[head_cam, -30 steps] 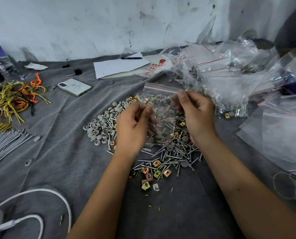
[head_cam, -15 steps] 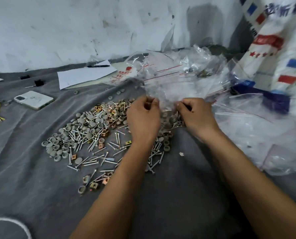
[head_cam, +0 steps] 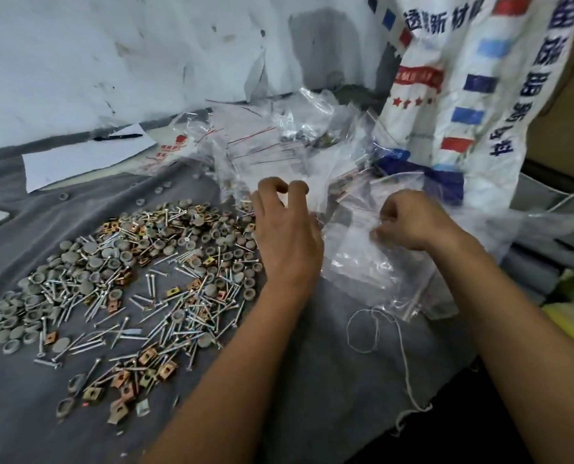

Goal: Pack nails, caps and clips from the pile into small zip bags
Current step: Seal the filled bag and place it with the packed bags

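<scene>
Soft, even indoor light; wide-angle view with slight motion blur.

The light is diffuse and moderate, with no hard source showing; the white wall reads bright and slightly washed out, while the grey cloth stays mid-toned. Shadows are faint and soft-edged, darkest at the lower right corner. The clear zip bags catch small white glints and pale sheen that blur their outlines. The left hand and right hand look a little smeared. Straight lines bow toward the frame edges, and fine detail in the pile is soft and compressed.
</scene>
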A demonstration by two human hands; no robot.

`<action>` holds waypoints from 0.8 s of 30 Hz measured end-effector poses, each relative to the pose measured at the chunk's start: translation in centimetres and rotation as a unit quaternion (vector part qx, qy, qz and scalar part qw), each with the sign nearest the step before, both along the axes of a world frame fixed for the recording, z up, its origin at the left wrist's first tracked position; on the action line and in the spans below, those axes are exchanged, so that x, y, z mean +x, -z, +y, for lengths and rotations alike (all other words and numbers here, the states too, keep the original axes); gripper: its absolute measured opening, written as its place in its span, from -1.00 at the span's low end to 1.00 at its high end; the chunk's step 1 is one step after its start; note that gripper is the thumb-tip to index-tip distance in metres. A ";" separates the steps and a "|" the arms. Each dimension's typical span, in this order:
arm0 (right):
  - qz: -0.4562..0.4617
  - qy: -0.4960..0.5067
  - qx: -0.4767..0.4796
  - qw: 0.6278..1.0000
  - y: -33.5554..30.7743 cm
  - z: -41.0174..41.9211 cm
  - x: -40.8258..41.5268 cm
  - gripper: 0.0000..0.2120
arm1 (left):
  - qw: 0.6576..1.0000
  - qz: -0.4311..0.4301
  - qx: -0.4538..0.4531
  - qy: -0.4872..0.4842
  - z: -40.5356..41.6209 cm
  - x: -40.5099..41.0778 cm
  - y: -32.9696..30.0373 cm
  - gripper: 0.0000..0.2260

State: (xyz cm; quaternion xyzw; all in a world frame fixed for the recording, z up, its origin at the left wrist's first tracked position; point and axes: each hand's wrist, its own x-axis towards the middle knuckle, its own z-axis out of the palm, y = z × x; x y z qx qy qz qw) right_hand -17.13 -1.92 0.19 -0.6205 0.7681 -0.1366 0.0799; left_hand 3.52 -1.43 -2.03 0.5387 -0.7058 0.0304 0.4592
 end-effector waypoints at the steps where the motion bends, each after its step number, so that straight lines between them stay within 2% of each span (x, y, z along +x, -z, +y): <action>1: -0.009 0.001 -0.019 1.000 0.0 0.1 -0.1 -0.75 | 1.000 0.004 0.012 -0.008 0.0 0.0 -0.1 -0.63; 3: -0.031 0.004 -0.057 0.998 -0.2 0.4 -0.3 -0.78 | 0.999 0.036 0.028 -0.016 -0.3 0.0 -0.6 -0.69; 5: -0.052 -0.002 -0.096 0.994 -0.5 0.8 -0.5 -0.76 | 0.992 0.110 0.046 -0.028 -1.2 0.1 -1.3 -0.79; 9: -0.043 0.000 -0.148 0.988 -1.2 1.0 -0.7 -0.67 | 0.949 0.294 0.115 -0.003 -3.2 0.0 -3.3 -0.70; 11: -0.042 -0.001 -0.163 0.986 -1.6 0.9 -0.6 -0.71 | 0.943 0.304 0.130 0.041 -3.1 -0.1 -3.6 -0.66; 13: -0.045 -0.012 -0.193 0.980 -2.1 1.0 -0.4 -0.78 | 0.955 0.269 0.101 0.068 -2.5 -0.1 -3.2 -0.66; 17: -0.049 -0.020 -0.357 0.933 -3.2 1.5 0.4 -0.91 | 0.969 0.222 0.063 0.090 -1.7 0.4 -2.1 -0.72; 21: -0.036 -0.027 -0.414 0.909 -3.9 1.6 1.8 -0.94 | 0.954 0.270 0.089 0.096 -1.1 1.6 -2.1 -0.84; 24: -0.096 0.008 -0.458 0.883 -4.5 1.9 3.3 -0.91 | 0.926 0.336 0.127 0.115 -0.9 3.2 -2.3 -0.92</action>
